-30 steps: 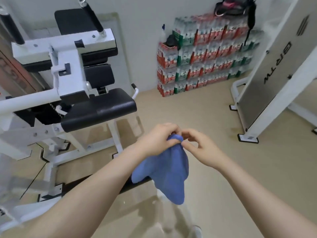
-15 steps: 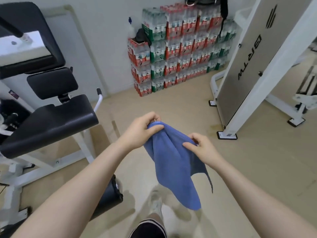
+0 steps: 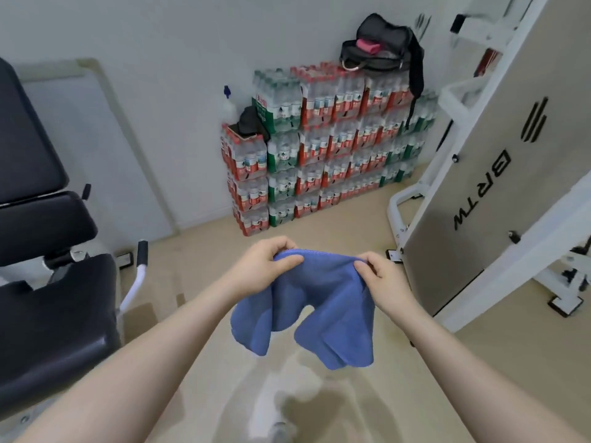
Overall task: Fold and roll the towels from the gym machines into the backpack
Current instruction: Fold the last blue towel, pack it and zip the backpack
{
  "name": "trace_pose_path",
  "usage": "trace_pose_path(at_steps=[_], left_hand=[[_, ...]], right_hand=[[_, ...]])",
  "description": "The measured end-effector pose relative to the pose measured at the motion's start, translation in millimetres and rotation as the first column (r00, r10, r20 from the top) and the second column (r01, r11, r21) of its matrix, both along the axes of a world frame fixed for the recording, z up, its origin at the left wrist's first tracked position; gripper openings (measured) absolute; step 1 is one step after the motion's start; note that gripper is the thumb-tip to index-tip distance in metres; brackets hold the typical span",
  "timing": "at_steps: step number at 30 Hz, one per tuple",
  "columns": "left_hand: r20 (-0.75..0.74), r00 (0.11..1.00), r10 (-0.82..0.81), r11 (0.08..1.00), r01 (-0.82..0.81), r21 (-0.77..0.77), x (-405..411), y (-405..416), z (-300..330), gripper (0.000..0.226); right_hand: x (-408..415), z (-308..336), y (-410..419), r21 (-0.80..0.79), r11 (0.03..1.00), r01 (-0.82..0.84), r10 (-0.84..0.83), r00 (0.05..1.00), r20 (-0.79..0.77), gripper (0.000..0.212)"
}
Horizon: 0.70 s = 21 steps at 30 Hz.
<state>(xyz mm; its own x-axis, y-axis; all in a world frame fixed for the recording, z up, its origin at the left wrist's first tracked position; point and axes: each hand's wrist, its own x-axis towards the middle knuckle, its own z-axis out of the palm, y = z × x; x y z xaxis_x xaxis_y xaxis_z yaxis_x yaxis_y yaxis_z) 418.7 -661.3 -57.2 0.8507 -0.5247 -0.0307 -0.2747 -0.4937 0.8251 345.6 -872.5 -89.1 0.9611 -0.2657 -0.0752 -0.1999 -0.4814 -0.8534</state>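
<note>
A blue towel (image 3: 323, 302) hangs in the air in front of me, held along its top edge. My left hand (image 3: 260, 268) pinches the left part of that edge, and my right hand (image 3: 380, 282) pinches the right part. The cloth sags between them and falls in two loose lobes below. A black backpack (image 3: 382, 47) sits open on top of the stacked water-bottle packs (image 3: 323, 148) against the far wall, with something pink showing inside it.
A gym machine with black pads (image 3: 48, 314) stands close on my left. A white-framed machine with a grey panel (image 3: 499, 174) rises on the right. Beige floor (image 3: 198, 257) stretches between them toward the bottle packs. A spray bottle (image 3: 227, 103) stands beside the packs.
My hands have moved apart along the towel's top edge, spreading it wider. The view has swung right and up, bringing the backpack on the bottle packs into view.
</note>
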Motion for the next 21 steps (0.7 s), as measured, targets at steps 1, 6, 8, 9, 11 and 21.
trace_pose_path(at_steps=[1,6,8,9,11,21], left_hand=[[0.011,1.0,0.015,1.0,-0.015,-0.017,22,-5,3,0.014],[-0.076,0.993,0.085,0.992,-0.092,-0.091,113,-41,-6,0.018],[-0.071,0.992,0.109,0.99,-0.114,-0.078,148,-59,-13,0.013],[-0.057,0.99,0.13,0.988,-0.134,-0.075,167,-69,-17,0.013],[-0.028,0.985,0.173,0.981,-0.175,-0.086,207,-90,-24,0.02],[-0.021,0.951,0.309,0.936,-0.308,-0.171,434,-233,-13,0.018]], right_hand=[[22,4,-5,0.014,1.0,0.014,-0.014,1.0,0.027,0.018],[113,-1,-39,-0.025,0.996,0.087,-0.084,0.99,0.11,0.014],[151,-4,-58,-0.047,0.992,0.113,-0.107,0.988,0.114,0.012],[172,-5,-69,-0.048,0.991,0.121,-0.115,0.987,0.115,0.011],[215,-8,-92,-0.044,0.991,0.127,-0.121,0.986,0.113,0.011],[459,21,-239,-0.074,0.997,-0.011,0.023,0.987,0.158,0.013]])
